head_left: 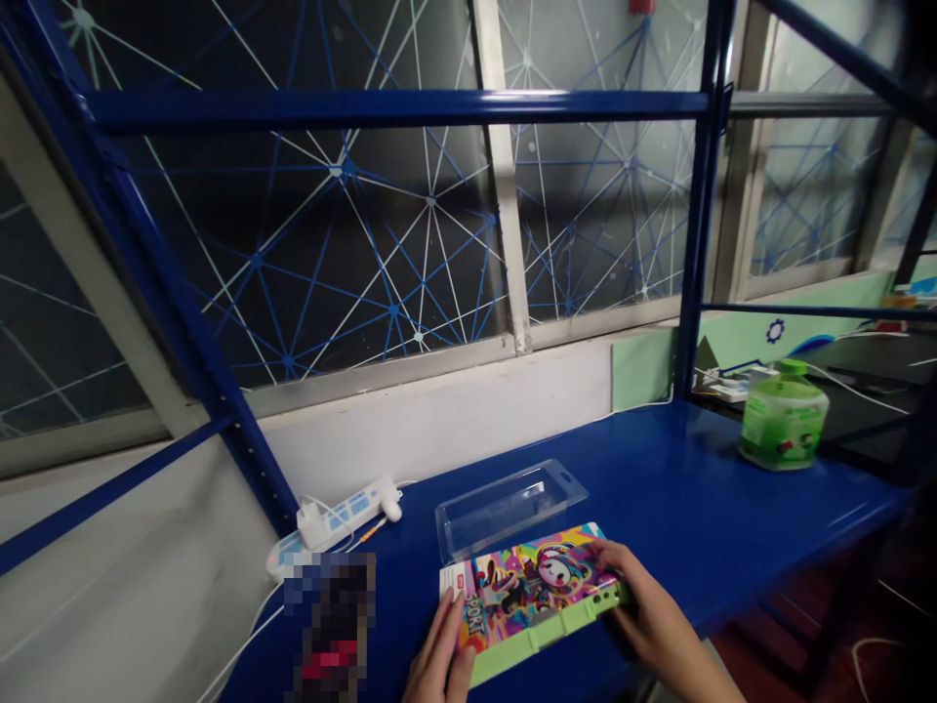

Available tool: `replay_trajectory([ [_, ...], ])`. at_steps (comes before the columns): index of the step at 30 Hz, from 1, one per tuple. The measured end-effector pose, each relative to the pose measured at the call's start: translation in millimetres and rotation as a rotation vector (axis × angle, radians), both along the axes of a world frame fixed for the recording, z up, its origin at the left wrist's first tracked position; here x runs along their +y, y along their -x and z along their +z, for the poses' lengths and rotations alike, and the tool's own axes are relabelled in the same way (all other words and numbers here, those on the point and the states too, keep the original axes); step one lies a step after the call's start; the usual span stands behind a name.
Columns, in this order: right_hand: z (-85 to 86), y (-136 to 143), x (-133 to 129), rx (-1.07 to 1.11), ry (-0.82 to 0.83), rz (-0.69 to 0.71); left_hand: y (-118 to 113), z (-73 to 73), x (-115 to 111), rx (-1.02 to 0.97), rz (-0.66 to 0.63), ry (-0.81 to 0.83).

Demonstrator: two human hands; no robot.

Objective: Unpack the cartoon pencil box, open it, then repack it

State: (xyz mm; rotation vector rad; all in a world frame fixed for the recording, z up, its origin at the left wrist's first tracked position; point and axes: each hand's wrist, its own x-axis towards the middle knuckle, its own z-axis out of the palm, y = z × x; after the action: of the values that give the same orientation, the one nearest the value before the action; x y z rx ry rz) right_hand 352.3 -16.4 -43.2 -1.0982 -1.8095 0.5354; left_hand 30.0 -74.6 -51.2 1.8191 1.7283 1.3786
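Note:
A colourful cartoon-printed pencil case (538,596) with light green sides is held tilted over the front of the blue table. My left hand (441,652) grips its left end, fingers on the printed lid near a white label and the word SPORT. At the right end, my right hand (638,591) has its thumb on top and the other fingers curled beneath, partly hidden. Just behind the case lies a clear plastic blister shell (512,508), touched by neither hand.
A white power strip (344,522) with plugged-in cables is at the left, beside a pixelated dark object (337,625). A green-capped bottle (785,420) stands at the right on the blue table (644,498). Blue metal posts (695,244) rise before the windows.

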Motion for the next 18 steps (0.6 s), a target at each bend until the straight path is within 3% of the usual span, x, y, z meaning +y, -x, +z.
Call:
replay_trajectory([
  [8, 12.4, -10, -4, -0.130, 0.096, 0.102, 7, -15.5, 4, 0.131, -0.057, 0.059],
  [14, 13.8, -25, 14, -0.106, 0.189, 0.120, 1, -8.3, 0, 0.133, -0.020, 0.161],
  [18, 9.8, -18, 17, -0.106, 0.218, 0.117, -5, -3.3, -5, -0.017, 0.073, 0.148],
])
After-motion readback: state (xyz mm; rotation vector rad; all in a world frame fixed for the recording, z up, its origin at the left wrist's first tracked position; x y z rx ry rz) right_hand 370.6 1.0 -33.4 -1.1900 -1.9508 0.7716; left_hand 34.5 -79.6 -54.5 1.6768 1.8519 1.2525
